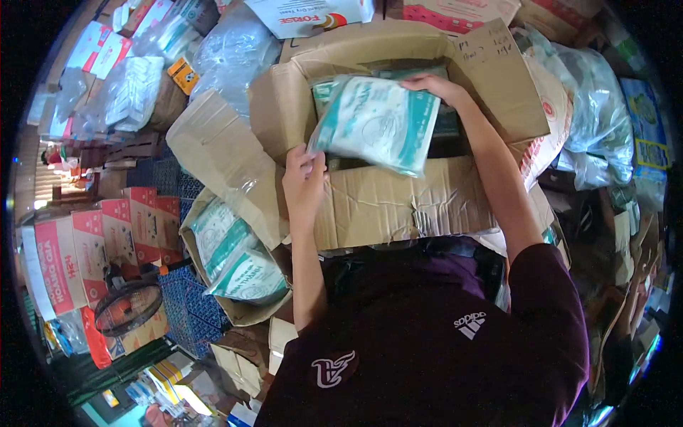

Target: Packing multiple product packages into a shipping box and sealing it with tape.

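Between my two hands is a white and teal plastic packet (377,121), tilted over the mouth of an open cardboard box (405,206). My left hand (306,171) pinches the packet's lower left corner beside the box's near left edge. At the packet's upper right edge my right hand (435,87) grips it, the arm reaching across the box's right side. More teal packets lie partly hidden inside the box under the held one. To the left, a second open box (260,309) contains similar packets (245,274), stacked and leaning.
A standing fan (128,307) is at the lower left, near a row of red and white cartons (89,249). Clear plastic bags (235,57) sit behind the box on the left. Another bulky plastic bag (594,107) stands on the right. A raised flap (498,82) edges the box's right side.
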Demonstrator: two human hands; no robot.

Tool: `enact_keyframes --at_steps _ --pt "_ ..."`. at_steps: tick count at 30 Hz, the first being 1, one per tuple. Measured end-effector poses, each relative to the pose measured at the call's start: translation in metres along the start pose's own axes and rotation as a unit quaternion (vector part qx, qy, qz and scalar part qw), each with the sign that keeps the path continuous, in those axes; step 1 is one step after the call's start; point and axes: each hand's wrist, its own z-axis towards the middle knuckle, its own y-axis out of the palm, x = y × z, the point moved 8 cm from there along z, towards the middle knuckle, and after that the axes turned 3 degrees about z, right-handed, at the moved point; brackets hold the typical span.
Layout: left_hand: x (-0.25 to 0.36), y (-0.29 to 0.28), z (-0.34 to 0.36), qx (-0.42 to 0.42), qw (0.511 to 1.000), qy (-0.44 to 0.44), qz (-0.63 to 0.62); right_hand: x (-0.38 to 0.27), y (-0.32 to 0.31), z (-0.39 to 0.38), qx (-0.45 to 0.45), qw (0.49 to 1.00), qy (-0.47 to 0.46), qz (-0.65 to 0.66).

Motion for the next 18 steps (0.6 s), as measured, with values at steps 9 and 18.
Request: enact_keyframes --at_steps 9,18 --pt "0.001 0.012 0.004 -0.024 0.999 0.028 -0.001 0.041 0.007 0.034 0.108 0.982 -0.082 0.132" --pt "0.013 0.013 -0.006 0.011 0.983 0.077 0.163 0.042 0.057 0.020 0.032 0.997 0.040 -0.064"
